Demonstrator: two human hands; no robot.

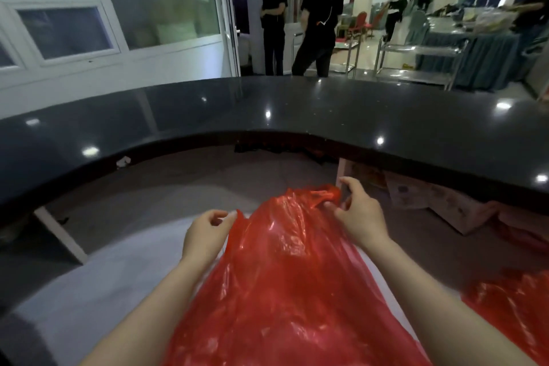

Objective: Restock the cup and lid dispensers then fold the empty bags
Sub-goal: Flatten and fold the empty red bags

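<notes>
From the head view, a red bag [285, 270] lies spread on the low gray shelf [104, 282] under the black counter [267, 110]. The left hand [205, 235] pinches its left edge. The right hand [359, 211] grips its bunched top. The thin plastic looks slippery, so it could slide loose and crumple before it gets folded.

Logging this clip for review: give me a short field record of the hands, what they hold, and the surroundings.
stage: bag handling; no cups, lids or dispensers in view
left hand: pinches the bag's near left edge
right hand: grip on the bunched far end of the bag
red plastic bag: crumpled, not yet folded, spread between both forearms
second red bag: lies at the right, untouched
black counter: curved, glossy, beyond the hands
cardboard boxes: under the counter, right
</notes>
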